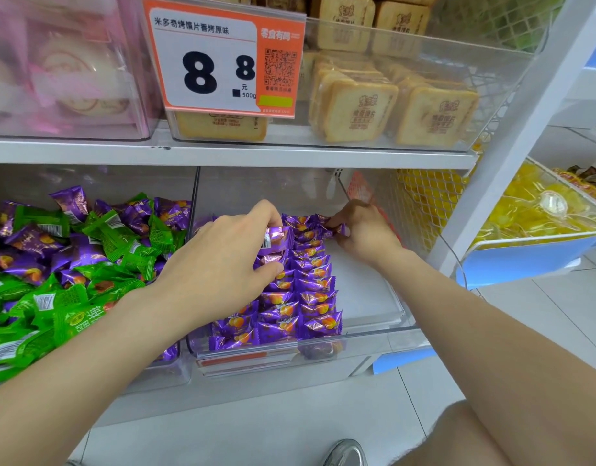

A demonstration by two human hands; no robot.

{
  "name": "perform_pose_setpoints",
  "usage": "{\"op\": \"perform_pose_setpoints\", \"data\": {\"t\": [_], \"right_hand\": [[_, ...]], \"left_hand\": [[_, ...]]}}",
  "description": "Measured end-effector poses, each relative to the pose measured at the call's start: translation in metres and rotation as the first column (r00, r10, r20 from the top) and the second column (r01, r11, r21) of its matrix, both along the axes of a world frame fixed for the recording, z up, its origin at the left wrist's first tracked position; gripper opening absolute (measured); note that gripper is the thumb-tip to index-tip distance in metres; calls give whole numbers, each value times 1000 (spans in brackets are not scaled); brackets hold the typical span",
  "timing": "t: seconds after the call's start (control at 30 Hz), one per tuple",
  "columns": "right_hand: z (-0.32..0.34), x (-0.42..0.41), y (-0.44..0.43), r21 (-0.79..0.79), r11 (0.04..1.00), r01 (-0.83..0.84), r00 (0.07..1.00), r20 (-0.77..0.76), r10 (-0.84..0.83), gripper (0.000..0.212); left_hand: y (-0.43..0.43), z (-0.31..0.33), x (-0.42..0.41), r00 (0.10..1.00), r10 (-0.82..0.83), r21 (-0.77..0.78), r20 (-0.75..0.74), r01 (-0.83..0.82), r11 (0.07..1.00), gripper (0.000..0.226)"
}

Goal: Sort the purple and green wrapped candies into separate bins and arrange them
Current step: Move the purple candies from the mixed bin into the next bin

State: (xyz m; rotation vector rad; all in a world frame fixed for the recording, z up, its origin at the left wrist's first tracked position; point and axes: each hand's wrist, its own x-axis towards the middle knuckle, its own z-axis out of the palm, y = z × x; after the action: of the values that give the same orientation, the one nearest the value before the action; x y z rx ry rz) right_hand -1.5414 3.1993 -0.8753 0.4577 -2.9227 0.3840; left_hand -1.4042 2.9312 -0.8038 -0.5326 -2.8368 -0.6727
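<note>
Flanking purple candies, bare bin floor

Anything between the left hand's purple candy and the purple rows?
Nothing visible. The left hand holds the purple candy right at the purple rows; the right hand pinches a second candy at the far end, off to the side.

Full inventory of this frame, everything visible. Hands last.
Arranged purple candies: many, purple, rows in right clear bin.
Mixed candies: many, green and purple, heap in left bin.
Toast snack packs: many, tan, upper bin.
Pink packs: count unclear, pink, upper left.
Price tag: one, orange and white, upper bin front.
Yellow sweets: many, yellow, far right.
Shoe: one, grey, floor.
Left hand: grips a purple candy.
Right hand: pinches a second purple candy.
</note>
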Motion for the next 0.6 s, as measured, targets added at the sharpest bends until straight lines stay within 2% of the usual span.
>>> {"op": "perform_pose_setpoints", "data": {"t": [0.23,0.37,0.43,0.5,0.53,0.6], "right_hand": [[-1,1,-1,-18,999,33,999,3,-33,32],[6,5,1,-36,997,66,997,30,-65,43],[16,12,-3,-64,993,95,995,-9,-96,46],[29,23,-10,-195,975,105,984,-121,-130,32],[40,33,-17,-297,952,70,986,-124,-112,21],[64,58,-34,-548,835,-41,994,61,88,14]], "left_hand": [[-1,2,0,1000,-13,11,14,13,1000,43],[-2,3,-1,999,-18,33,38,17,999,44],[-2,4,-1,998,-14,53,62,10,999,44],[-2,6,-2,995,-9,91,96,0,996,44],[-3,7,-1,994,-8,109,112,-4,994,46],[-4,10,0,991,-23,129,130,6,992,51]]}}
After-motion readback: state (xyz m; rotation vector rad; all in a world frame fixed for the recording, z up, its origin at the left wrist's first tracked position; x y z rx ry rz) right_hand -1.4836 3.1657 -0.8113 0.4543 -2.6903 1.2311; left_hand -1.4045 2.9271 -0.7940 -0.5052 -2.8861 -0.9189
